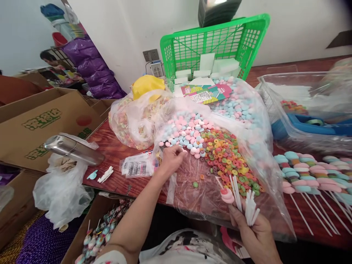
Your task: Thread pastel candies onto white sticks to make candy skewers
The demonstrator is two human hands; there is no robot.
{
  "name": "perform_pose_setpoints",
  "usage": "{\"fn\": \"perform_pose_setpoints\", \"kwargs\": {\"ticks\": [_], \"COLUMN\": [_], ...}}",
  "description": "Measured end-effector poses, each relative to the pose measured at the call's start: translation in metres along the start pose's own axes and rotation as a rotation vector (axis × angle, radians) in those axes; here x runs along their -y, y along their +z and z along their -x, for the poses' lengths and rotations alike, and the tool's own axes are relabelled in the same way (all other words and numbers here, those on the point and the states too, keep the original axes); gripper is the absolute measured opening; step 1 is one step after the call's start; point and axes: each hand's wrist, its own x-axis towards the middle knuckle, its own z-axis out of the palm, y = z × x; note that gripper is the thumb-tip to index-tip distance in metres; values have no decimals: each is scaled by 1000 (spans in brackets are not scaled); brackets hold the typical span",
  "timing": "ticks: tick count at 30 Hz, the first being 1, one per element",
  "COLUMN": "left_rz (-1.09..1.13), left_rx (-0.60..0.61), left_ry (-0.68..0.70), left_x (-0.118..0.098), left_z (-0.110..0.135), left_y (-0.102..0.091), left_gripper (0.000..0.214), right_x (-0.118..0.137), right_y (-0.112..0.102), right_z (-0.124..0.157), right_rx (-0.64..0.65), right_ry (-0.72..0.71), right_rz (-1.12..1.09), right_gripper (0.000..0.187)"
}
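Note:
My left hand (173, 158) is at the near edge of a pile of pink, blue and white marshmallows (189, 132). Its thumb and fingers pinch what looks like a pale pink marshmallow (184, 150), partly covered by the fingertips. In my right hand (254, 231), held low over the table's front, is a bunch of white sticks (250, 209). Beside them, at the same hand, a pink marshmallow piece (227, 196) with a reddish ring on top sits on a stick. Colourful ring candies (228, 154) lie heaped between both hands on a clear plastic sheet (189, 190).
Finished marshmallow skewers (308, 172) lie at the right, below a clear plastic bin (302, 79). Behind the candy stands a green basket (214, 44). A steel flask (74, 148), small packets (139, 165) and a candy bag (132, 121) are at left. Someone sits far left.

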Motion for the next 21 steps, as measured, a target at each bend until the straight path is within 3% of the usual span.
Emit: {"fn": "perform_pose_setpoints", "kwargs": {"ticks": [2,5,11,21], "left_rz": [148,296,-103,-427], "left_rx": [-31,-17,237,184], "left_ry": [-116,-234,-149,-1], "left_x": [4,8,9,2], "left_z": [-6,-17,-16,-6], "left_y": [-14,-29,-30,-20], "left_gripper": [9,25,15,20], "right_x": [0,2,1,-5], "right_y": [2,6,6,3], "right_z": [2,3,5,4], "right_rx": [21,52,76,36], "right_ry": [28,-1,-30,-42], "right_rz": [-20,-34,-2,13], "right_gripper": [33,32,29,29]}}
